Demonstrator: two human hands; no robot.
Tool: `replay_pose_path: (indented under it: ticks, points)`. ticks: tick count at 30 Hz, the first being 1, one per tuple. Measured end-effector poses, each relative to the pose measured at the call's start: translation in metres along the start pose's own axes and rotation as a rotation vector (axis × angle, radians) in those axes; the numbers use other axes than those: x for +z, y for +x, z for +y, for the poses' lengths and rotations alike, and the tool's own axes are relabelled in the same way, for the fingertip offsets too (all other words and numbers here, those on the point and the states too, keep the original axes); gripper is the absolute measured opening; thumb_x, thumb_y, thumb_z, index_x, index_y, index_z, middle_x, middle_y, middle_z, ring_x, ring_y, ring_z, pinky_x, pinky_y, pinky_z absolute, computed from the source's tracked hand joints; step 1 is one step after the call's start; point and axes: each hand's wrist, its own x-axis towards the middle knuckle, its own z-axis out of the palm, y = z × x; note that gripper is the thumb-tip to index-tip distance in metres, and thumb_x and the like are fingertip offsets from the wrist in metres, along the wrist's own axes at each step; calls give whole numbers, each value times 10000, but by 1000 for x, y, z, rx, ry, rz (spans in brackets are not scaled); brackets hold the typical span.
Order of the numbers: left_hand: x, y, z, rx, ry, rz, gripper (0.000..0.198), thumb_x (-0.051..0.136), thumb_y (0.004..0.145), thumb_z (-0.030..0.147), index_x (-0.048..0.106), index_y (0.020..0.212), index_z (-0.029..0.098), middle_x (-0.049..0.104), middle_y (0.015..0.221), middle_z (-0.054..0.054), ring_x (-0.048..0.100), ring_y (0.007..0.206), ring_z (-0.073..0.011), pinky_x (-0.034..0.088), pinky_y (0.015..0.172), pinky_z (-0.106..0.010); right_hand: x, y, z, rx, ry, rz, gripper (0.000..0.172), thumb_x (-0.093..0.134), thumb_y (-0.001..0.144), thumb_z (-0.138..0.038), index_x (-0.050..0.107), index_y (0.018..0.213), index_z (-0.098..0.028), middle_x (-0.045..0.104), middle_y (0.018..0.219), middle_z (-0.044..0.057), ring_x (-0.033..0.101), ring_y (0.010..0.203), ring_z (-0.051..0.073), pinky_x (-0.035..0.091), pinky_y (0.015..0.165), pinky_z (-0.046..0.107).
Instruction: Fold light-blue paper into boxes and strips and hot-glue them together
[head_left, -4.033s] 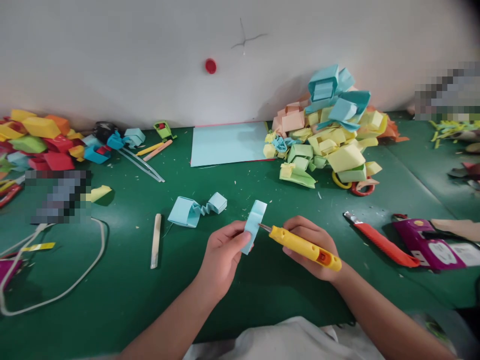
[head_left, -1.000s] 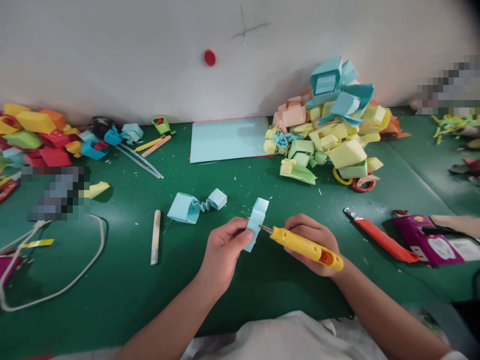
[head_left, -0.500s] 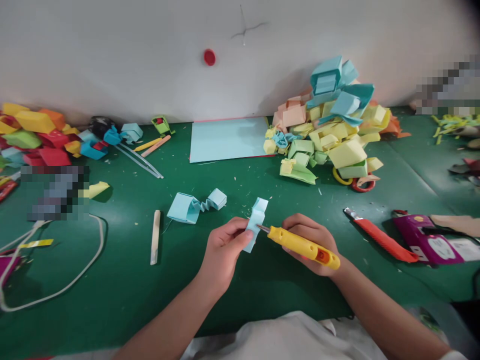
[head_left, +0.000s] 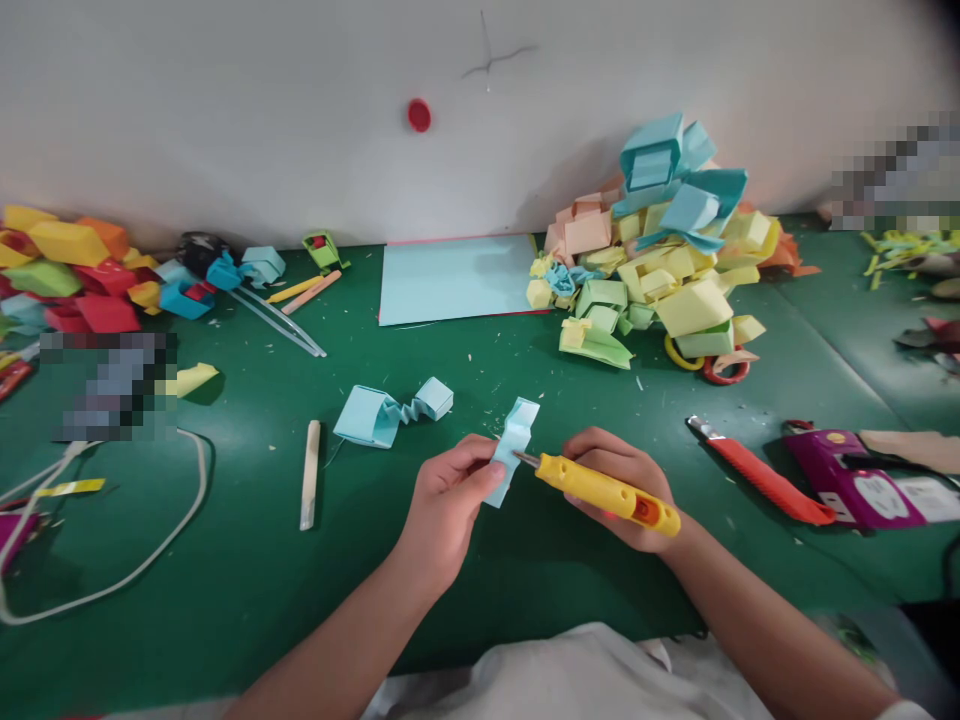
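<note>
Between thumb and fingers my left hand [head_left: 450, 500] pinches a folded light-blue paper strip [head_left: 514, 430], creased across its length. My right hand [head_left: 619, 485] is wrapped around a yellow glue gun [head_left: 592, 485]. The gun's metal nozzle points left and meets the strip's right edge, just above my left thumb; whether glue is coming out is too small to tell. Left of the strip lies a light-blue folded paper piece [head_left: 367, 415], joined by a zigzag strip to a small paper cube [head_left: 435, 398].
A wooden stick [head_left: 310, 475] lies left of my hands. Light-blue paper sheets [head_left: 457, 280] rest against the wall. Paper pieces pile up at back right [head_left: 675, 260] and far left [head_left: 75, 260]. To the right are a red utility knife [head_left: 765, 470] and a purple box [head_left: 862, 475].
The upper end of the paper strip has tilted slightly to the right in my left hand. The glue gun and both hands stay almost where they were.
</note>
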Motion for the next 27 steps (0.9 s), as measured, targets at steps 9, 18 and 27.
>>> replay_pose_path:
  ticks: [9, 18, 27]
  points:
    - [-2, 0, -2, 17, 19, 7, 137, 780, 784, 300, 816, 856, 190, 604, 851, -43, 508, 758, -158, 393, 672, -289, 1, 4, -5, 76, 62, 8, 54, 688, 914, -246, 652, 889, -215, 638, 921, 63, 636, 760, 193, 565, 678, 337]
    - [-4, -1, -4, 44, 66, 7, 159, 772, 816, 319, 818, 922, 210, 620, 888, -49, 536, 810, -182, 424, 715, -302, 1, 2, -4, 211, 222, 3, 147, 713, 912, -306, 669, 819, -201, 642, 918, 56, 625, 761, 184, 546, 701, 330]
    - [-8, 0, -8, 67, 63, -6, 164, 770, 832, 319, 817, 958, 225, 624, 902, -46, 536, 828, -184, 428, 715, -290, 4, -2, 1, 425, 520, -28, 225, 764, 879, -412, 690, 895, -201, 604, 885, 22, 562, 695, 137, 460, 586, 256]
